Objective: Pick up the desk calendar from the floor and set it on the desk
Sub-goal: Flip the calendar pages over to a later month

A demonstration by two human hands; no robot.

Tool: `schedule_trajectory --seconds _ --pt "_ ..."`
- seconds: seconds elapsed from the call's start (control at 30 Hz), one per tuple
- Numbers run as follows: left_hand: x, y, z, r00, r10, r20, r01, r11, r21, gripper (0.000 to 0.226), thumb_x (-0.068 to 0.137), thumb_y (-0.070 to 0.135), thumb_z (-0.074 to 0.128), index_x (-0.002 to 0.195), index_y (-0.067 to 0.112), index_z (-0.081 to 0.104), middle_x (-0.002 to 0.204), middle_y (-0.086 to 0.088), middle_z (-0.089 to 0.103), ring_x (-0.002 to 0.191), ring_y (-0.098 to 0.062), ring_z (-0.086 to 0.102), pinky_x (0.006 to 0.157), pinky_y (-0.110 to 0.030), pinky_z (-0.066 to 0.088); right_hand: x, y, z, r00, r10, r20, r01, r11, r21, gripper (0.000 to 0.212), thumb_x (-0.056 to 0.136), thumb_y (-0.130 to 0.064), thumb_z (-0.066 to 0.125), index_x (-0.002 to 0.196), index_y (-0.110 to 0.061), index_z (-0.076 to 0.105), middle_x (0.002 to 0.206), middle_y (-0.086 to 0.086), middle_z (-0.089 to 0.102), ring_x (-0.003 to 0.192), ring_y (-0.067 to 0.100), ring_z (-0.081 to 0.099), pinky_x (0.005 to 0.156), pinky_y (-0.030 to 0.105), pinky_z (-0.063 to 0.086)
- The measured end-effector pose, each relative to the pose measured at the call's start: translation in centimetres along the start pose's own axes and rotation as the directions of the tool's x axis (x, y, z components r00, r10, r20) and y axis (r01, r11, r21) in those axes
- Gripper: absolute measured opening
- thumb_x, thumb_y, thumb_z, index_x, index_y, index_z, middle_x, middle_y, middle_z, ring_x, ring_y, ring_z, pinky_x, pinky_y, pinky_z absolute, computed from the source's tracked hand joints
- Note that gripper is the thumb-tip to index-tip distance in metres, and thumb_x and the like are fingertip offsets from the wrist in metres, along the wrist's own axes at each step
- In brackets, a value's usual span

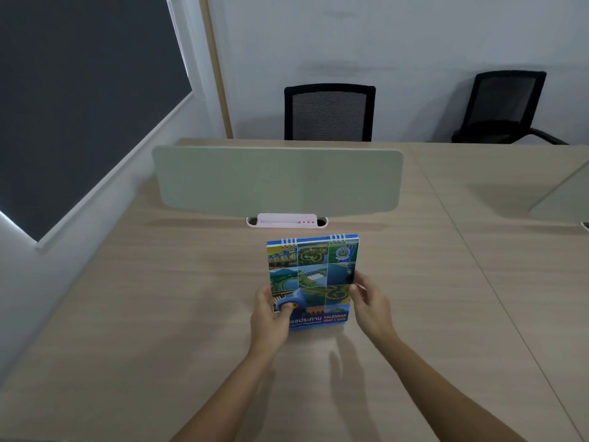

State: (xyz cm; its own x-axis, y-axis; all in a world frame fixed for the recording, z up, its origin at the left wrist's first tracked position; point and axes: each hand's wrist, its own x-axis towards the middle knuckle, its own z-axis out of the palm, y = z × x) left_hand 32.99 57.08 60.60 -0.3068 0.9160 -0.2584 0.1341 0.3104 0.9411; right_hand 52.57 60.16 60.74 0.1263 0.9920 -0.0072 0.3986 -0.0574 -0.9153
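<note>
Office w/ partitioned desk (pixel 159 314), divider (pixel 277 180), mesh chairs (pixel 330 113).

Two forearms enter from the lower frame edge. Both are bare from elbow region to wrist; no sleeve, cuff or covering is visible on either. The left hand (pixel 271 317) and right hand (pixel 371 306) are ungloved. Fingers are slender. Fingernail detail is too blurred to assess.
</note>
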Motion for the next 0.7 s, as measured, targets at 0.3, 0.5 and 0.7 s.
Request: schedule_trajectory --seconds 0.3,0.5,0.7 --pt "1.1 0.5 -1.0 1.000 -0.013 0.019 0.012 0.999 0.036 0.058 0.088 0.001 0.064 0.141 0.007 0.043 0.144 -0.008 0.052 0.131 -0.019 0.050 0.103 -0.022 0.037 -2.0 0.6 1.6 0.992 0.009 -0.126 0.002 0.997 0.082 0.038 0.094 -0.012 0.049 0.132 -0.010 0.054 0.127 0.005 0.064 0.116 0.015 0.059 0.092 0.013 0.046" --pt "0.9 0.5 -1.2 1.000 -0.010 0.003 0.009 0.997 0.078 0.056 0.088 0.005 0.065 0.140 0.008 0.045 0.142 -0.007 0.052 0.133 -0.021 0.049 0.103 -0.022 0.037 -2.1 0.3 1.3 0.985 0.003 -0.172 0.003 0.999 0.039 0.033 0.093 -0.010 0.050 0.123 -0.012 0.062 0.114 -0.001 0.067 0.105 0.011 0.061 0.084 0.010 0.044" --pt "0.9 0.8 -1.7 0.999 -0.045 0.016 0.043 0.996 0.082 0.028 0.088 0.013 0.066 0.112 0.013 0.052 0.120 -0.010 0.063 0.110 -0.023 0.062 0.095 -0.032 0.050 -2.2 -0.5 0.3 0.985 0.067 -0.158 -0.052 0.994 0.099 0.012 0.092 -0.020 0.054 0.101 -0.018 0.061 0.093 0.001 0.070 0.089 0.019 0.067 0.078 0.037 0.056"
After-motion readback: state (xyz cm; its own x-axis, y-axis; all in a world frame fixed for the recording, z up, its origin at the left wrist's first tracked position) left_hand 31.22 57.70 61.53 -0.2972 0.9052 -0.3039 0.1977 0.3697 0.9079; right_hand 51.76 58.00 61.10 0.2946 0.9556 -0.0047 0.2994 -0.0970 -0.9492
